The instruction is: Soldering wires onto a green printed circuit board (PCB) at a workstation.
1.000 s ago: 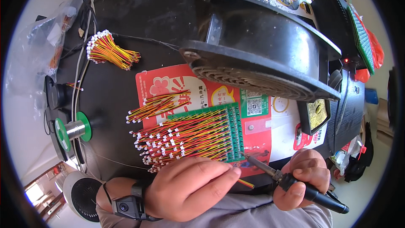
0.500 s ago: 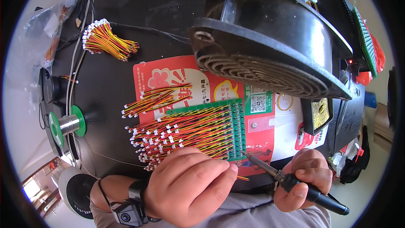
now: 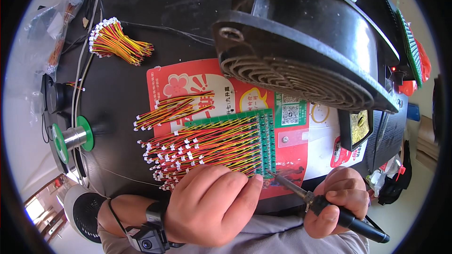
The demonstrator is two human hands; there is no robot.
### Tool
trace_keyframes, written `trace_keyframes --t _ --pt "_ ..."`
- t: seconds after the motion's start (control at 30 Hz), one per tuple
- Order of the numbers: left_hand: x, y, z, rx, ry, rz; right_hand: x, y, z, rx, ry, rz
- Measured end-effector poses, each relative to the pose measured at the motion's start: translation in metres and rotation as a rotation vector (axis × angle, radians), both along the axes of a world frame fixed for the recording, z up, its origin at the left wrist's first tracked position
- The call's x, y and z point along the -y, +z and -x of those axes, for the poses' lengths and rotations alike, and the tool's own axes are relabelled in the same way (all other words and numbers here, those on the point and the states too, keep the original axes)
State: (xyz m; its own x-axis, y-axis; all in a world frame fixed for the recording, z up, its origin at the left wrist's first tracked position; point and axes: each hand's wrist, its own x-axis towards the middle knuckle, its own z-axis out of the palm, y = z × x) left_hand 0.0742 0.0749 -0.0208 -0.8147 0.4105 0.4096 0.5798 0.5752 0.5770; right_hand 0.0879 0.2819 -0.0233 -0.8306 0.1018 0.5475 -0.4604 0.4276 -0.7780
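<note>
A green circuit board strip panel (image 3: pixel 263 136) lies on a red and white printed card (image 3: pixel 188 84), with several red, yellow and black wire leads (image 3: pixel 197 146) fanning left from it. My left hand (image 3: pixel 212 204) rests over the near wires, its fingertips pinched at the board's near corner; whatever it pinches is hidden. My right hand (image 3: pixel 336 200) grips a black soldering iron (image 3: pixel 325 204) whose tip touches the board's near edge beside my left fingertips.
A large black fan housing (image 3: pixel 306 51) looms over the far right. A loose bundle of wire leads (image 3: pixel 117 42) lies far left. A green spool of solder (image 3: pixel 70 136) sits at the left. A brass tip cleaner (image 3: pixel 360 129) sits right of the card.
The view has shifted slightly, so the fan sits further right in frame. My hands stay at the board's near corner, with the iron tip closer to the board edge.
</note>
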Motion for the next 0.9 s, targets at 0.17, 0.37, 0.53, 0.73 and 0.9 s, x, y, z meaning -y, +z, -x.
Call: trace_keyframes --t 0.17,0.37,0.53,0.73,0.9 --pt "0.0010 -0.0024 0.0012 0.005 -0.011 0.005 0.0010 0.0014 -0.0003 0.028 -0.006 -0.019" --pt "0.0006 0.0001 0.0019 0.004 0.002 0.046 0.0007 -0.0014 0.0021 0.003 0.010 -0.027" --pt "0.0005 0.0022 0.0034 0.059 -0.011 0.057 -0.0003 -0.0006 0.0042 0.010 0.030 -0.049" --pt "0.0010 0.0024 0.0023 0.041 -0.012 0.080 -0.0008 -0.0004 0.0047 0.009 0.055 -0.068" --pt "0.0015 0.0032 0.0023 0.058 -0.016 0.085 0.0004 -0.0003 0.0038 0.021 0.043 -0.056"
